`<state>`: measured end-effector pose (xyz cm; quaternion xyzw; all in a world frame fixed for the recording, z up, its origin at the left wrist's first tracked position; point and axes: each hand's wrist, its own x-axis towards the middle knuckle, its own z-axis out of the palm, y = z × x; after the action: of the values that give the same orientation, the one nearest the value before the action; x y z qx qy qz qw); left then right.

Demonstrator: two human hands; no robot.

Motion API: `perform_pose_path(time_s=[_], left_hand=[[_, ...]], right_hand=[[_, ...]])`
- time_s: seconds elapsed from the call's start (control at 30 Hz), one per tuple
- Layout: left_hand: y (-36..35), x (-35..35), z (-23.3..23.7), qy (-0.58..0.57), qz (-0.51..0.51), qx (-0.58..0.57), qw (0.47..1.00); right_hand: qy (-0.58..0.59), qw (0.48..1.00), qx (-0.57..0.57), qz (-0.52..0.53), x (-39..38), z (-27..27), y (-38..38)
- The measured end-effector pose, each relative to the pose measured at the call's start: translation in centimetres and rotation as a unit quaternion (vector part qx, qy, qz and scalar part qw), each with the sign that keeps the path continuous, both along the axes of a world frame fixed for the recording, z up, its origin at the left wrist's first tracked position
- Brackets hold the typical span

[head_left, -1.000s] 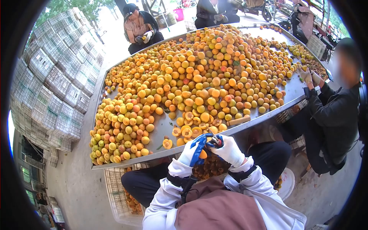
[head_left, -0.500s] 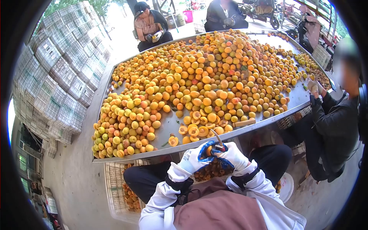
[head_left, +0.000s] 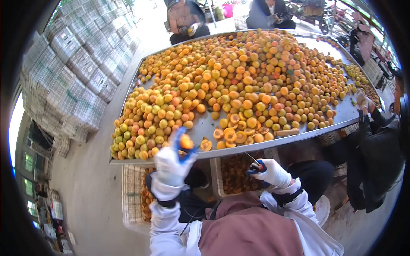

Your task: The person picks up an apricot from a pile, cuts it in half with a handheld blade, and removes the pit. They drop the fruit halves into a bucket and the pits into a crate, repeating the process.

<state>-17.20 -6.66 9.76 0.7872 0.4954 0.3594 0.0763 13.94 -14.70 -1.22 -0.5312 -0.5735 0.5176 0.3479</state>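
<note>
Now apart, after being together a moment earlier: left gloved hand, motion-blurred, raised to the near side of the metal table, fingers curled around an orange apricot, whole or halved, cannot tell; right gloved hand, lower, closed on a thin-bladed hand tool, tip pointing up and left. Consequence, by judgement: fruit and blade separated, no work between them at this instant. On the table: heaped apricots; opened halves near the rim; short wooden-looking stick. Beneath: plastic crate of orange-brown fruit pieces. Writing: marks on stacked crates, illegible; no brand readable.
</note>
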Motion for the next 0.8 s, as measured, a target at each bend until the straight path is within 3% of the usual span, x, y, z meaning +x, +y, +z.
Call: perform_pose_path(time_s=[0.03,0.07,0.17,0.2,0.23,0.27,0.3,0.37,0.4,0.47,0.53,0.63,0.8], left_hand=[[-0.6,-2.2,1.3,-0.097,0.033,-0.061,0.993],[-1.0,-4.5,1.7,-0.174,0.068,-0.053,0.981],[-2.4,-13.4,0.6,-0.191,0.194,-0.002,0.962],[-3.1,-18.1,-0.9,-0.144,0.228,-0.008,0.963],[-4.3,-19.9,-0.8,-0.166,0.274,-0.077,0.944],[-5.3,-22.9,-1.6,0.000,0.349,-0.104,0.931],[-6.2,-23.2,-1.3,0.106,0.351,-0.109,0.924],[-5.9,-22.4,-1.8,0.310,0.394,-0.036,0.865],[-4.5,-21.4,-1.5,0.311,0.389,-0.030,0.867],[-0.9,-18.0,-0.6,0.166,0.243,0.013,0.956],[3.6,-10.9,1.9,0.136,0.138,-0.004,0.981],[11.2,0.3,3.6,0.227,-0.055,0.085,0.969],[23.6,16.1,-2.0,0.331,-0.173,0.028,0.927]], right_hand=[[-0.144,0.989,0.032,0.015,0.1,0.4,0.2],[-0.162,0.984,0.070,0.008,0.2,-0.6,0.1],[-0.180,0.977,0.113,-0.033,0.1,-1.9,-1.1],[-0.181,0.974,0.115,-0.070,0.5,-1.7,-1.2],[-0.182,0.973,0.118,-0.077,1.0,-1.0,-1.2],[-0.170,0.977,0.092,-0.088,1.5,0.1,-1.4],[-0.157,0.980,0.065,-0.099,2.1,1.0,-1.6],[-0.100,0.983,0.048,-0.150,3.2,2.9,-1.6],[-0.058,0.981,0.037,-0.182,3.7,3.8,-1.2],[0.003,0.975,0.072,-0.212,4.8,5.3,-0.4],[0.090,0.973,-0.011,-0.214,6.0,7.9,0.4],[0.189,0.943,-0.041,-0.270,6.6,6.1,1.1],[0.208,0.942,-0.060,-0.255,7.1,5.1,0.2]])
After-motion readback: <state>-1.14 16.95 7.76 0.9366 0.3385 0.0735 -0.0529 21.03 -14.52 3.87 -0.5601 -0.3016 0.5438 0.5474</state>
